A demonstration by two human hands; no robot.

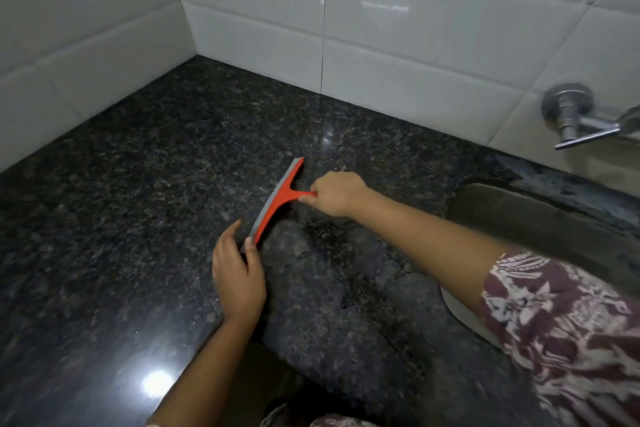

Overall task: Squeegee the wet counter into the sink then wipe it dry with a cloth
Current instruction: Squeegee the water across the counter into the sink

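On my feed I see an orange-red squeegee [282,197] with a grey blade [272,201], a black counter [156,156] speckled in grey and brown, glossy white wall tiles [415,31], a silver tap [571,114], and a maroon sleeve [561,315] printed with a white leafy pattern.

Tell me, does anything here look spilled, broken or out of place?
Only water: wet patches and droplets lie on the granite counter just right of the red squeegee, toward the sink. Nothing looks damaged or askew.
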